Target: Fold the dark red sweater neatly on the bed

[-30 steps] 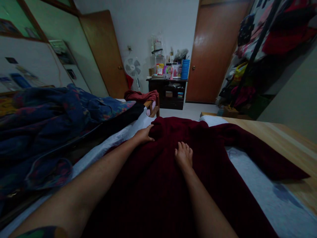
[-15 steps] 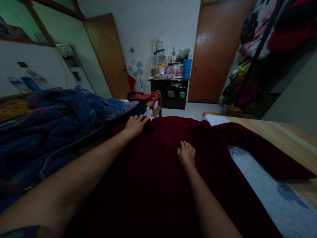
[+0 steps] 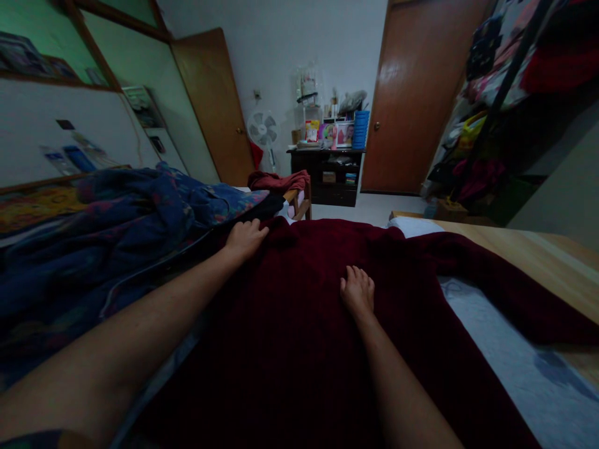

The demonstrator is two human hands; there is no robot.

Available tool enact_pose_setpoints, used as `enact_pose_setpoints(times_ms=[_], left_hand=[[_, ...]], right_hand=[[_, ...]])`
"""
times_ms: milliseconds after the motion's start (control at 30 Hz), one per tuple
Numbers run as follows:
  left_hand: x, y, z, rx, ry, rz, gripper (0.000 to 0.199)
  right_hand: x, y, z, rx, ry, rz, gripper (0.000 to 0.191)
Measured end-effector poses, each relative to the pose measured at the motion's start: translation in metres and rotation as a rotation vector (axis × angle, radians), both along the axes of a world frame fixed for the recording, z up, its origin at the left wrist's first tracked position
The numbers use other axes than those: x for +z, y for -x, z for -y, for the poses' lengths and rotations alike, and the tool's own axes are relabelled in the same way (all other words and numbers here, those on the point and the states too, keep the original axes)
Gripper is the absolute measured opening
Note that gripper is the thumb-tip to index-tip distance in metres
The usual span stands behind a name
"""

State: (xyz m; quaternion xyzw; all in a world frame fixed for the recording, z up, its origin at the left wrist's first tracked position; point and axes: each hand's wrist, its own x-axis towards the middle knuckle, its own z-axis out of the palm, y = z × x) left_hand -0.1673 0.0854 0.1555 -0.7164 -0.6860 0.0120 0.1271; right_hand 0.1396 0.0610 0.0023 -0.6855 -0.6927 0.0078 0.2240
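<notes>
A dark red long-sleeved sweater (image 3: 304, 337) lies spread out in front of me. One of its sleeves (image 3: 496, 268) stretches to the right over a pale sheet and a wooden board. At the far left shoulder of the sweater, my left hand (image 3: 246, 239) has its fingers curled down and closed on the cloth. My right hand (image 3: 357, 289) rests palm down on the upper middle of the sweater, fingers extended and slightly apart, holding nothing.
A rumpled blue patterned quilt (image 3: 135, 212) is heaped on the left. The wooden board (image 3: 528, 243) lies to the right beside the pale sheet (image 3: 500, 349). Beyond stand a chair with a red cloth (image 3: 278, 181), a fan (image 3: 263, 129) and a dark cabinet (image 3: 299, 168).
My left hand has shifted a little left and its fingers have curled in on the cloth. My right hand stays on the sweater. The view has turned slightly left.
</notes>
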Motion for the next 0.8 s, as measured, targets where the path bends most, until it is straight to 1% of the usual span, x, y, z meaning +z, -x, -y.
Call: enact_pose_setpoints(times_ms=[67, 133, 167, 200, 267, 333, 367, 433, 500, 567, 667, 700, 733, 800], left_hand=[[-0.003, 0.000, 0.002, -0.084, -0.082, -0.056, 0.041], [-0.007, -0.002, 0.003, -0.150, -0.084, -0.051, 0.044], [-0.007, -0.003, 0.004, -0.149, -0.077, -0.036, 0.045], [-0.007, -0.004, 0.004, -0.122, -0.072, -0.021, 0.048], [-0.002, -0.005, 0.007, 0.015, -0.049, -0.007, 0.058], [0.007, -0.006, 0.011, 0.175, 0.029, -0.012, 0.075], [0.012, -0.005, 0.014, 0.231, 0.085, -0.012, 0.082], [0.021, -0.003, 0.022, 0.288, 0.179, 0.010, 0.090], [0.027, 0.002, 0.028, 0.303, 0.217, 0.079, 0.092], [0.030, 0.008, 0.030, 0.268, 0.211, 0.237, 0.089], [0.036, 0.016, 0.026, 0.143, 0.159, 0.583, 0.078], [0.038, 0.018, 0.023, 0.132, 0.138, 0.696, 0.072], [0.042, 0.020, 0.019, 0.149, 0.114, 0.812, 0.065], [0.051, 0.022, 0.013, 0.237, 0.070, 1.062, 0.050]], right_hand=[[0.000, 0.000, 0.001, -0.002, -0.003, 0.000, 0.044], [0.000, 0.000, 0.001, -0.004, 0.000, 0.004, 0.045], [0.000, 0.000, 0.001, -0.004, 0.004, 0.005, 0.045], [0.001, 0.000, 0.001, -0.004, 0.008, 0.006, 0.045], [0.001, 0.000, 0.001, -0.002, 0.013, 0.006, 0.045], [0.002, 0.000, 0.001, 0.004, 0.017, 0.005, 0.046], [0.003, 0.000, 0.001, 0.006, 0.018, 0.005, 0.046], [0.003, 0.000, 0.001, 0.005, 0.020, 0.002, 0.046], [0.004, 0.000, 0.001, 0.004, 0.017, -0.001, 0.045], [0.004, 0.000, 0.001, 0.006, 0.013, -0.004, 0.045], [0.003, 0.000, 0.000, 0.010, 0.011, -0.008, 0.045], [0.003, 0.000, 0.000, 0.010, 0.012, -0.010, 0.044], [0.003, -0.001, 0.000, 0.010, 0.012, -0.010, 0.044], [0.002, -0.001, 0.000, 0.010, 0.017, -0.009, 0.045]])
